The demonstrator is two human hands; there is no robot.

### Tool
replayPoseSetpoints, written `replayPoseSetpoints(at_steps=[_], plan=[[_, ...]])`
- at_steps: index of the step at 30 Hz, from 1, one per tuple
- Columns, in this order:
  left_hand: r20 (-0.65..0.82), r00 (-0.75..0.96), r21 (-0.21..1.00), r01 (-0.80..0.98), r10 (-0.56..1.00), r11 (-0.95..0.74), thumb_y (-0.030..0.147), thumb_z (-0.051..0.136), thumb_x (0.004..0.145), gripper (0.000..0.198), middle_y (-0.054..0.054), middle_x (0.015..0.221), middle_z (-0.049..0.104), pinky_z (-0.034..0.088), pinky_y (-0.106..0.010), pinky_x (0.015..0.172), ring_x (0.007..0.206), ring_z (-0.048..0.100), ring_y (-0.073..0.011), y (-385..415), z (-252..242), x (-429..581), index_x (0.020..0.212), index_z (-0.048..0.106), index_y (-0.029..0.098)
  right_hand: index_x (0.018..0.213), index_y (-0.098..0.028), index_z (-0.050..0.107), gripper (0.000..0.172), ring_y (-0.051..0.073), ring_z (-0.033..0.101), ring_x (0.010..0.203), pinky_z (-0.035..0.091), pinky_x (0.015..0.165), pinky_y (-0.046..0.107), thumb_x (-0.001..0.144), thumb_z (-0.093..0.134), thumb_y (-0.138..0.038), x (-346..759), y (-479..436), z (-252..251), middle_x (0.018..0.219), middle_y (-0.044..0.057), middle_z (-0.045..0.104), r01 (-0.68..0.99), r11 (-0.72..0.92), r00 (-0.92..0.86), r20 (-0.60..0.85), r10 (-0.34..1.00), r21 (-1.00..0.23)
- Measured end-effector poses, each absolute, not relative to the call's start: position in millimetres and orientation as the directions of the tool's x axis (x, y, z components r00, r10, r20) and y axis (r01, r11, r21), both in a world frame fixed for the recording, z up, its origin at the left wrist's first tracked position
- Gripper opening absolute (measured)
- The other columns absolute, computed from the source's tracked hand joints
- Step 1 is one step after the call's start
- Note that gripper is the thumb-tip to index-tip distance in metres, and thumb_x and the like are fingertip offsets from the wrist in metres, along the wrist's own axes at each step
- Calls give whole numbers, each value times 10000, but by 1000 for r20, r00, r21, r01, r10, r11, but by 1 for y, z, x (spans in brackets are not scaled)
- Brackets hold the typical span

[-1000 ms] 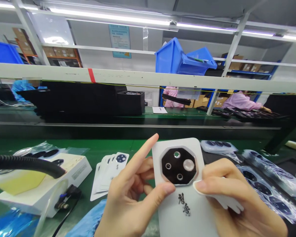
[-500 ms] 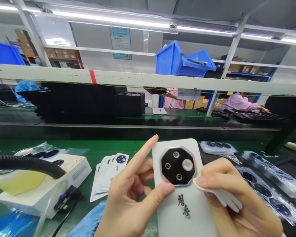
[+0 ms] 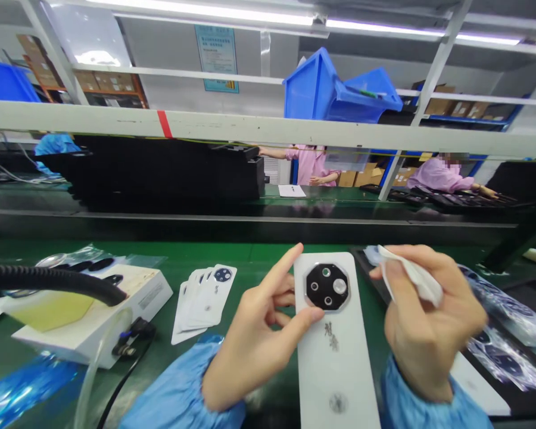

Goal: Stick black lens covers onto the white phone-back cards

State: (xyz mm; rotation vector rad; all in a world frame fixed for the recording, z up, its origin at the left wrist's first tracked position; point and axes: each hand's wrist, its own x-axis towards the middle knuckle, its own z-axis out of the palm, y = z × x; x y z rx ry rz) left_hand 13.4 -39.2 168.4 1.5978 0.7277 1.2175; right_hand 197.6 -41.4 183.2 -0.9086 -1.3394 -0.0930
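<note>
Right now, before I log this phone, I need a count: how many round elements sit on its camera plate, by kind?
On the black octagonal camera plate of the white phone:
large pale disc: 1
small ringed circles: 3
Total: 4

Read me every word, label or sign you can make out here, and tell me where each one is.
White phone back: two dark brush-style characters, too blurred to read.
Round mark low on that back: too blurred to read.
Wall poster: too small to read.
White box label: too small to read.
</note>
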Motion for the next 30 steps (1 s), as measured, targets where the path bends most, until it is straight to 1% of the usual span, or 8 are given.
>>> replayPoseSetpoints(at_steps=[4, 7, 9, 12, 15, 18, 22, 30], plan=[[142, 411, 969, 130, 901, -212, 212, 625, 855, 685, -99, 1097, 676, 566, -193, 556, 929, 696, -194, -16, 98, 21, 1456, 298, 183, 955, -180, 607, 133, 134, 572, 709, 457, 603, 258, 909, 589, -303, 233, -8, 123, 852, 28, 631, 574, 452, 104, 609, 787, -682], [64, 381, 940, 287, 922, -184, 200, 600, 856, 660, -86, 1042, 688, 584, -255, 604, 868, 694, -188, -8, 42, 24, 1435, 286, 168, 877, -179, 621, 132, 128, 582, 666, 484, 598, 248, 906, 577, -299, 246, -14, 69, 793, 15, 640, 562, 422, -171, 399, 901, -712], [48, 343, 918, 354, 938, -176, 185, 607, 846, 643, -74, 1016, 673, 589, -305, 667, 861, 673, -193, -7, 15, 25, 1417, 312, 177, 877, -194, 624, 113, 145, 613, 735, 531, 768, 315, 902, 570, -290, 248, -26, 41, 810, 10, 651, 534, 444, -338, 300, 892, -719], [78, 297, 851, 478, 952, -219, 197, 705, 779, 579, -88, 1104, 596, 527, -436, 904, 1024, 586, -247, -7, -3, 24, 1304, 462, 192, 917, -225, 611, 60, 178, 620, 899, 392, 1060, 485, 895, 562, -252, 248, -43, 16, 890, 10, 661, 488, 487, -509, 217, 833, -724], [130, 284, 767, 579, 950, -278, 244, 787, 718, 586, -119, 1241, 493, 420, -503, 1024, 1140, 488, -294, -6, -4, 21, 1238, 522, 188, 1029, -236, 593, 169, 214, 584, 1007, 374, 1060, 525, 862, 586, -214, 249, -50, 10, 1022, 46, 644, 469, 499, -589, 163, 791, -729], [181, 310, 696, 630, 933, -344, 307, 717, 810, 466, -103, 1254, 492, 414, -456, 1026, 1154, 479, -266, 6, 6, 22, 1224, 528, 207, 1171, -224, 547, 341, 250, 539, 1108, 435, 996, 482, 837, 612, -238, 252, -40, 18, 1150, 91, 595, 436, 514, -625, 163, 764, -739], [206, 348, 598, 695, 915, -399, 352, 585, 915, 250, -68, 1103, 583, 424, -368, 987, 1076, 522, -217, 46, 14, 35, 1101, 569, 185, 1206, -212, 505, 290, 231, 534, 1126, 454, 970, 423, 928, 505, -296, 253, 3, 28, 1192, 105, 548, 448, 514, -537, 239, 809, -732], [133, 302, 408, 851, 944, -330, 571, 730, 729, 531, -129, 1012, 568, 449, -407, 892, 999, 541, -281, 89, 6, 66, 943, 573, 111, 1469, -266, 239, 770, 301, 334, 1380, 292, 1132, 519, 819, 645, -344, 255, 54, 2, 1492, 119, 358, 602, 462, -498, 146, 855, -652]])
